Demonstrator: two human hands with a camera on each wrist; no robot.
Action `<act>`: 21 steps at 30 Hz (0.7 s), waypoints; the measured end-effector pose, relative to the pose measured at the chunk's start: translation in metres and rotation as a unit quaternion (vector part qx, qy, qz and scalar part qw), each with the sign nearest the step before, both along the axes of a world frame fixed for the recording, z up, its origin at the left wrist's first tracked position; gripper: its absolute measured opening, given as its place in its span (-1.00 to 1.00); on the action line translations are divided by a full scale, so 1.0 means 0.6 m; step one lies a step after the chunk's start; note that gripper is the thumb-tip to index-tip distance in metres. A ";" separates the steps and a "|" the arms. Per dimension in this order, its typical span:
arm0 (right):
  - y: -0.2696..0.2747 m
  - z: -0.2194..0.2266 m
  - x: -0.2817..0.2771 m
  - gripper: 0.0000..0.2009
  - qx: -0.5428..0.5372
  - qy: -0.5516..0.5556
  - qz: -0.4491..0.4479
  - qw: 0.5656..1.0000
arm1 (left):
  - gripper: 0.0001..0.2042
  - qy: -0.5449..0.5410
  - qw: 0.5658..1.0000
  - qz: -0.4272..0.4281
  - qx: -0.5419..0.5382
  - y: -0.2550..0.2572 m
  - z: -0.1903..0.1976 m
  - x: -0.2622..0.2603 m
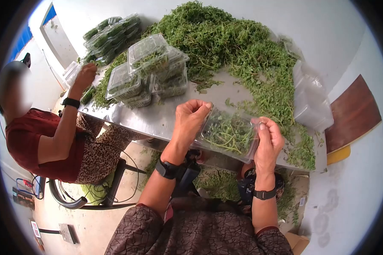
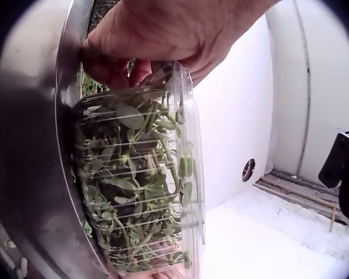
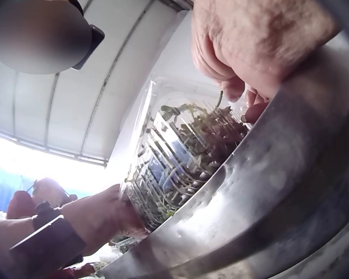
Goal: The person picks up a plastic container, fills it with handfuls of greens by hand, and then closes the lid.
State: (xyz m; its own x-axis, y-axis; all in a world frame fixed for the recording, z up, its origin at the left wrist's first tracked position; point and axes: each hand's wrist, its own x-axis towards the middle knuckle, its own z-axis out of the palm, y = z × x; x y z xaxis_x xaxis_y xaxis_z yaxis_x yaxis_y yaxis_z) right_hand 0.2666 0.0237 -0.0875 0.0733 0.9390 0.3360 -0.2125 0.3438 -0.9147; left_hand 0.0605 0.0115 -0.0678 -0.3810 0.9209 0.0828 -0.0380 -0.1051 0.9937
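A clear plastic clamshell box (image 1: pixel 229 134) packed with green sprigs is held between my two hands at the near edge of the steel table (image 1: pixel 157 119). My left hand (image 1: pixel 190 119) grips its left end, fingers curled over the rim. My right hand (image 1: pixel 268 142) pinches its right end. In the left wrist view the box (image 2: pixel 136 174) is shut, with the left hand (image 2: pixel 163 35) clamped over its top edge. The right wrist view shows the box (image 3: pixel 180 157) against the table rim, with the right hand (image 3: pixel 250 46) holding its corner.
A big heap of loose green herbs (image 1: pixel 234 46) covers the table's far side. Filled clamshells (image 1: pixel 149 72) are stacked left of centre, more (image 1: pixel 110 34) at the back left. Empty boxes (image 1: pixel 308 97) are stacked at the right. A second person (image 1: pixel 51 136) sits at the left, a hand (image 1: pixel 84 76) on the table.
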 end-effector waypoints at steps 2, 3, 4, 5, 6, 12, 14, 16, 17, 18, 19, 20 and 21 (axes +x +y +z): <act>-0.002 0.003 0.000 -0.82 0.003 -0.004 0.000 1.000 | -0.82 0.006 1.000 -0.007 -0.005 -0.003 -0.001 -0.002; -0.002 0.004 -0.001 -0.83 0.005 -0.008 -0.005 1.000 | -0.79 0.002 1.000 -0.021 -0.005 -0.006 0.002 -0.003; -0.003 0.004 -0.001 -0.83 0.007 -0.011 -0.010 1.000 | -0.76 -0.002 0.999 -0.036 -0.006 -0.008 0.003 -0.004; -0.003 0.004 -0.002 -0.83 0.005 -0.012 -0.011 1.000 | -0.76 -0.003 0.999 -0.036 -0.008 -0.008 0.000 -0.004; -0.003 0.004 -0.003 -0.83 0.006 -0.013 -0.015 1.000 | -0.75 -0.012 0.999 -0.042 -0.008 -0.006 -0.005 -0.006; -0.002 0.004 -0.002 -0.83 0.021 -0.025 -0.017 0.999 | -0.75 -0.053 0.997 -0.054 -0.022 -0.005 0.000 -0.008; -0.002 0.002 0.000 -0.83 0.022 -0.036 -0.014 0.999 | -0.78 -0.065 0.996 -0.061 -0.024 -0.005 -0.001 -0.009; -0.002 -0.001 0.001 -0.84 0.013 -0.026 -0.013 0.999 | -0.83 -0.029 0.998 -0.052 0.030 -0.003 -0.003 -0.008; -0.002 -0.002 0.000 -0.84 0.013 -0.028 -0.014 0.999 | -0.83 -0.030 0.998 -0.053 0.029 -0.003 0.000 -0.005; -0.002 -0.002 -0.002 -0.84 0.009 -0.013 -0.015 1.000 | -0.85 -0.025 0.999 -0.032 0.034 -0.002 0.007 0.002; -0.002 -0.002 -0.003 -0.84 0.006 0.001 -0.016 1.000 | -0.87 -0.020 0.999 -0.012 0.038 0.000 0.011 0.008; -0.002 -0.003 -0.004 -0.84 0.004 -0.003 -0.020 1.000 | -0.87 -0.024 0.999 -0.015 0.037 0.001 0.011 0.008; -0.001 -0.004 -0.004 -0.84 0.008 -0.001 -0.019 1.000 | -0.86 0.004 0.999 -0.033 0.022 0.001 0.012 0.003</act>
